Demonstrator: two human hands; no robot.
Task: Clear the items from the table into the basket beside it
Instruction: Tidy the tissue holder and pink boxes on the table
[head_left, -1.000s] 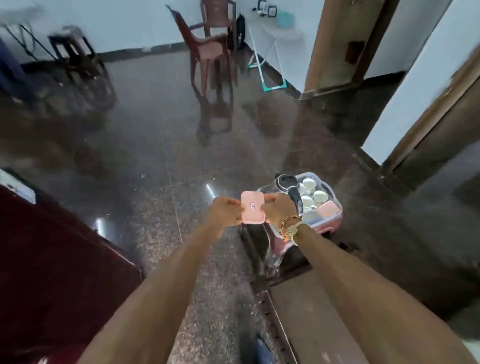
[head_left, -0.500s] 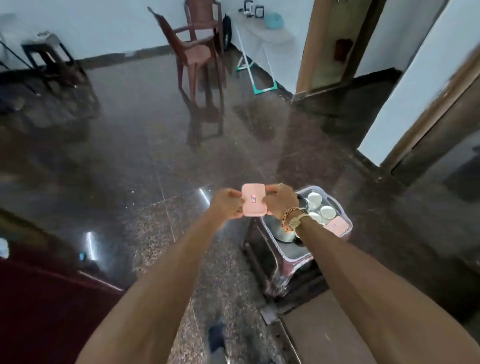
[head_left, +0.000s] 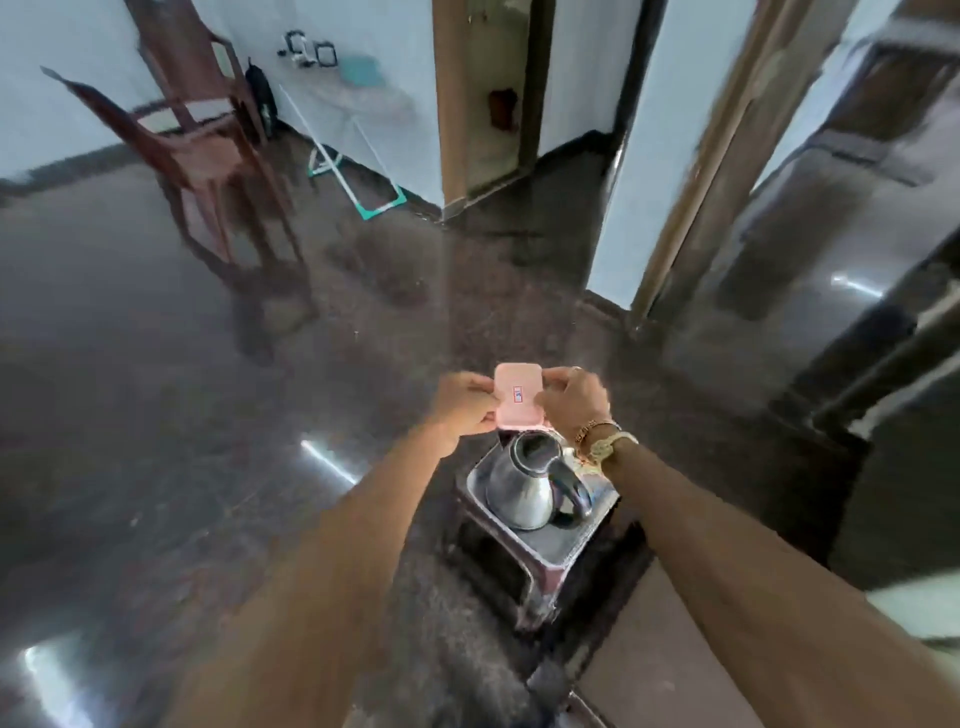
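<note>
Both hands hold a small pink box (head_left: 518, 396) with a little label on its lid. My left hand (head_left: 464, 405) pinches its left edge and my right hand (head_left: 574, 397) pinches its right edge. The box hangs above the far end of the basket (head_left: 566, 545), a pale tub resting on a low stool. A steel kettle (head_left: 524, 486) with a black handle stands in the basket. My right forearm hides the basket's right part.
A brown plastic chair (head_left: 202, 150) stands far left on the dark polished floor. A white folding table (head_left: 358, 98) stands by the back wall. Door frames and a wall corner (head_left: 639, 208) rise on the right. A brown table edge (head_left: 639, 654) lies at bottom right.
My view has swung right and moved closer to the basket. The pink box, still held by both hands, now hovers over the basket's far end, and the cups are hidden behind my arm.
</note>
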